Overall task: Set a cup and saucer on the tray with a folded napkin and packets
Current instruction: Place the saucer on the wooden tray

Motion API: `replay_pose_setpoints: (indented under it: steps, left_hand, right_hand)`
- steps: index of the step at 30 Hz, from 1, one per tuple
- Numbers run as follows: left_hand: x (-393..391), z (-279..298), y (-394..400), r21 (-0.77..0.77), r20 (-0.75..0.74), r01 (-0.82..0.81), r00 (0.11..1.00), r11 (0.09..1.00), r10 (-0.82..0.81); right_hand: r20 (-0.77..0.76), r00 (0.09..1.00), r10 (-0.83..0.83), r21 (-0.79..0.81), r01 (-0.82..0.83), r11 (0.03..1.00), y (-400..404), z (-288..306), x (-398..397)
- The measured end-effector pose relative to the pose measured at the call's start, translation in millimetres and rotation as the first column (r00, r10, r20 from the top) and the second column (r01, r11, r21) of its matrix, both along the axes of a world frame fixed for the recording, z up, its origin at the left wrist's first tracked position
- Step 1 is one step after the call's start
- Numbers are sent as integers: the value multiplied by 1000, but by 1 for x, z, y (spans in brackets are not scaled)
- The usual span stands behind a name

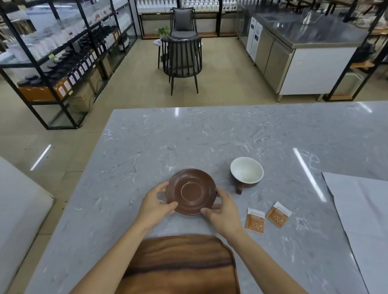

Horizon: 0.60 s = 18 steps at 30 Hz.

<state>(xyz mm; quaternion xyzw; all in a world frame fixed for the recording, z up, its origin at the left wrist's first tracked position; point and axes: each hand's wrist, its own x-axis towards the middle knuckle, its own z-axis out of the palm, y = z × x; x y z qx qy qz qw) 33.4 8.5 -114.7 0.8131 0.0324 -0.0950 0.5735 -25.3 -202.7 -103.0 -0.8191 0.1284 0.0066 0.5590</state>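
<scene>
left hand [154,205] grips left rim, right hand [220,210] grips near-right rim of 1 brown saucer [191,191] | 1 wooden tray [179,274] nearest, bare | 1 white cup [246,170] right of saucer | 2 orange packets [255,220] near right | 1 napkin [377,221] far right on grey surface [187,135]

Pretty even, bright indoor light from overhead. You can see long white streaks of glare on the glossy surface [211,141] and one on the floor [40,157]. Shadows are soft and faint, just a small one under the cup [246,170]. Wide-angle lens bends the shelves [51,60] at the edges, and the far background looks a bit soft.
</scene>
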Motion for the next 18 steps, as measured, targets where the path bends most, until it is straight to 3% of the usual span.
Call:
replay_pose_setpoints:
  steps: [18]
  left_hand:
    - [-105, 54, 32, -184, 84, -9, 996, 983, 25]
  right_hand:
    - [126, 992, -16, 123, 1, 992, 23, 56, -101]
